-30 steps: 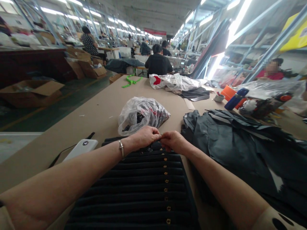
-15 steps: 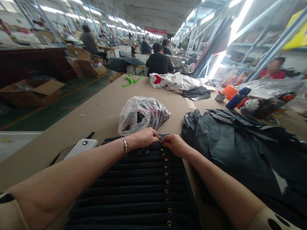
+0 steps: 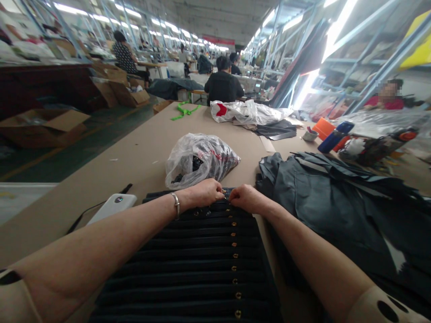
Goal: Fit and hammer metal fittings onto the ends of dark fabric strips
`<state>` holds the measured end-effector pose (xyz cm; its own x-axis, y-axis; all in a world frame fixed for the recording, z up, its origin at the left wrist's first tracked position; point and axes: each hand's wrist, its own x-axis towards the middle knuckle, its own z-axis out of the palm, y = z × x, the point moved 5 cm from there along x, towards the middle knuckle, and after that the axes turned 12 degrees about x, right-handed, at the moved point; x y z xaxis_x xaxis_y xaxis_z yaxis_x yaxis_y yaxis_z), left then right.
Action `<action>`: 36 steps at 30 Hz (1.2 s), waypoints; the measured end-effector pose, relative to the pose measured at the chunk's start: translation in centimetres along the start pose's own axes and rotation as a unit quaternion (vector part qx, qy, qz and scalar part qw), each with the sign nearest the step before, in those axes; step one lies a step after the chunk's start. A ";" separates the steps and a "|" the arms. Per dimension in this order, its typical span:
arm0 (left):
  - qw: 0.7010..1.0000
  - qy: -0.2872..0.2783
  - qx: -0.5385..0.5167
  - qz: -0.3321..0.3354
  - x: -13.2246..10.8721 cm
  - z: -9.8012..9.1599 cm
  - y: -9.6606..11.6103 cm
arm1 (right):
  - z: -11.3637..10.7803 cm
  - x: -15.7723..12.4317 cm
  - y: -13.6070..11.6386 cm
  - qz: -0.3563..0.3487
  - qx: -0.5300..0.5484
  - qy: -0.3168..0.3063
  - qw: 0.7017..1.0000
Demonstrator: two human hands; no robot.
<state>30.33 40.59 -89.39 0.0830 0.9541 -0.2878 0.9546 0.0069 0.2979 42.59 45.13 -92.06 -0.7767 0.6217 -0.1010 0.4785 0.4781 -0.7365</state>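
Observation:
Dark fabric strips (image 3: 182,264) lie overlapped in rows in front of me, and a line of small gold-coloured metal pieces (image 3: 235,255) runs down them. My left hand (image 3: 211,192) is closed in a pinch at the far rows; what its fingertips hold is hidden. Just to its right, my right hand (image 3: 247,198) is closed too, its fingers curled down at the same rows, their grip hidden from me. A small gold-coloured bit (image 3: 225,192) shows in the narrow gap between both hands. Directly beyond them sits a clear plastic bag (image 3: 212,157) with small black pieces inside.
A white phone-like device (image 3: 112,208) with a black strap lies left on the table (image 3: 141,148). Dark cloth (image 3: 323,193) is heaped at right, near a blue item (image 3: 335,137) and a small cup (image 3: 310,134). White plastic wrapping (image 3: 251,112) lies farther back. Several people sit beyond.
My right hand has shifted slightly right, away from my left hand, and the gap between them is a little wider. The left hand has barely moved.

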 end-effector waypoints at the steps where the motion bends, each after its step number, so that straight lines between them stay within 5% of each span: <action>1: 1.000 -0.001 0.000 0.001 0.0 0.1 0.0 | 0.0 0.0 -0.1 -0.004 -0.014 -0.006 1.000; 8: 1.000 0.011 0.008 0.014 0.1 0.6 0.5 | 0.7 0.5 -0.2 -0.016 -0.087 0.014 0.996; 26: 0.999 0.039 0.017 -0.027 0.4 0.8 -0.8 | 0.9 0.5 1.4 0.030 -0.045 0.051 0.997; 31: 0.996 0.053 -0.052 -0.047 -0.9 -0.6 -1.3 | -0.3 -1.2 -1.1 -0.017 -0.024 0.126 0.992; 36: 0.981 0.092 -0.148 -0.080 -1.9 -1.2 -0.8 | 1.9 -3.2 -4.8 -0.083 0.203 0.144 0.965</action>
<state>29.04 39.10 -87.95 -0.1412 0.9713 -0.1913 0.8241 0.2224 0.5209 41.97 39.71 -89.46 -0.6550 0.7321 0.1871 0.1127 0.3395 -0.9338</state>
